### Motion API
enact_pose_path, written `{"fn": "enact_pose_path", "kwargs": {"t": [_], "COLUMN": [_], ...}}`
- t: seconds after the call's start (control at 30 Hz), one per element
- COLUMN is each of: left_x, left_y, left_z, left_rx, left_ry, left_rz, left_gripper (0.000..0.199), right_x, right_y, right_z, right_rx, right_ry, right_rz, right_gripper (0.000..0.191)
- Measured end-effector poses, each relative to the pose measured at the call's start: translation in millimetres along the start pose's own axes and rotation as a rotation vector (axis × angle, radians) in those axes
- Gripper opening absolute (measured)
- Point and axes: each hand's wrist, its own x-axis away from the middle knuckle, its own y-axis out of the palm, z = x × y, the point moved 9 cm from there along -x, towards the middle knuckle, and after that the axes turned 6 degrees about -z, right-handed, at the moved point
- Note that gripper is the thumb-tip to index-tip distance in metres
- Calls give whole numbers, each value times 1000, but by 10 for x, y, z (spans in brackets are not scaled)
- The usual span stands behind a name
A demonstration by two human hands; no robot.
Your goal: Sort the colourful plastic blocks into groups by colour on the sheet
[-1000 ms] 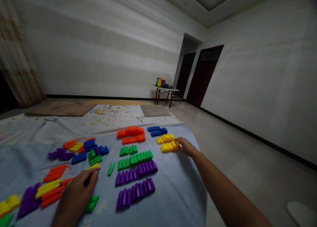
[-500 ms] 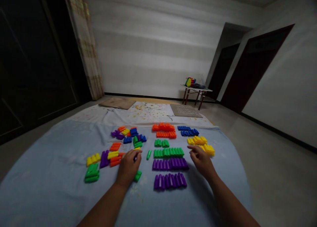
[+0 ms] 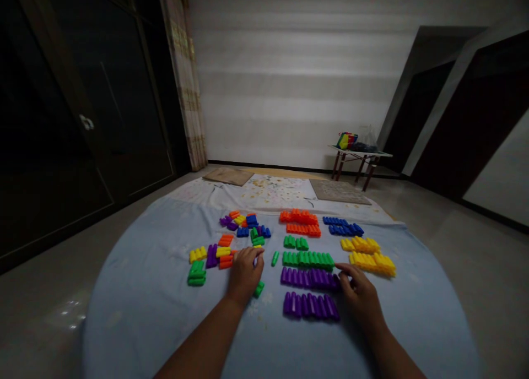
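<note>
Small tube-shaped plastic pieces lie on the cloth, many side by side in rows. My right hand (image 3: pixel 360 293) has its index finger stretched to the right end of the green row (image 3: pixel 308 259); the thumb is near the end of a purple row (image 3: pixel 308 278). My left hand (image 3: pixel 246 274) hovers over the mixed pieces, fingers loosely bent and apart, with nothing visible in them. Beside it are a yellow piece (image 3: pixel 258 247), partly hidden, and a green piece (image 3: pixel 259 289). A single green piece (image 3: pixel 275 258) lies between my hands.
Orange rows (image 3: pixel 301 230), blue rows (image 3: pixel 346 229) and yellow rows (image 3: pixel 372 263) stand farther back and right. Loose mixed pieces (image 3: pixel 198 273) lie left. A light blue cloth (image 3: pixel 165 324) covers the table. Two brown boards (image 3: pixel 229 176) lie at its far edge; a small table (image 3: pixel 359 151) stands behind.
The view has swung left, so the scene appears farther right. My right hand has moved from near the yellow pieces to the end of the green row. My left hand stays by the mixed pieces.
</note>
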Motion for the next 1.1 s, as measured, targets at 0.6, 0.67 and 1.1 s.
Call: {"fn": "enact_pose_path", "kwargs": {"t": [0.6,0.67,1.1], "left_x": [2,7,19], "left_y": [29,29,72], "left_z": [-23,-42,-72], "left_rx": [-204,-217,-248], "left_ry": [91,91,28], "left_rz": [48,54,-21], "left_gripper": [24,24,27], "right_x": [-48,-33,-2], "right_y": [-122,-89,24], "right_z": [328,352,438], "right_rx": [-22,-28,-13], "right_ry": [184,206,313], "right_rz": [26,15,-80], "right_gripper": [30,29,36]}}
